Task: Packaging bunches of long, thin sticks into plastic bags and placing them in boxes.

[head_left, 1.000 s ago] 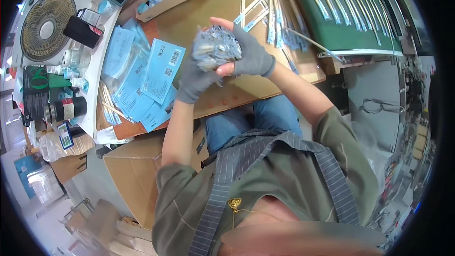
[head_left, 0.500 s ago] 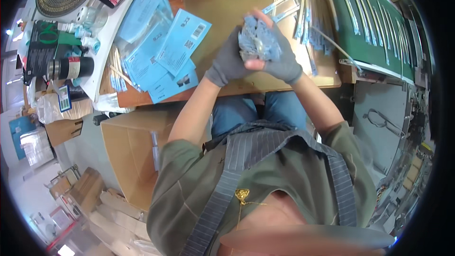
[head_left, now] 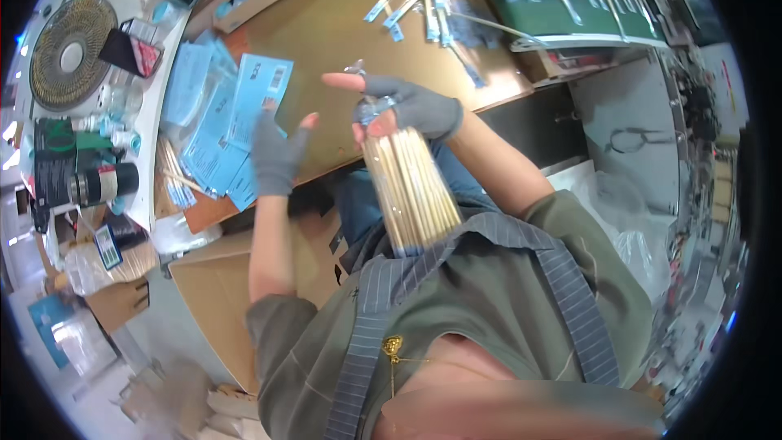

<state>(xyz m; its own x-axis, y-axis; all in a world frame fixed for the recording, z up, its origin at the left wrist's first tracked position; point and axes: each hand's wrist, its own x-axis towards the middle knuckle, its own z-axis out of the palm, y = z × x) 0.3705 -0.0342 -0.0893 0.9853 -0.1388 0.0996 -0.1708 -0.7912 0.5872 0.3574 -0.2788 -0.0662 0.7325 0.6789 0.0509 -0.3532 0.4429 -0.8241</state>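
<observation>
The right hand [head_left: 407, 107], gloved, grips a clear bag of wooden sticks [head_left: 411, 183] by its top, over the bench's near edge. The left hand [head_left: 277, 155] hangs open and empty beside blue packets [head_left: 236, 126] on the bench [head_left: 342, 24].

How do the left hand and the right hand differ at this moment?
The right hand grips the top of a clear bag of thin wooden sticks; the left hand holds nothing. The right hand is raised above the brown tabletop; the left hand hovers at the table's near edge, beside the blue paper packets. Both wear grey fingerless gloves.
</observation>
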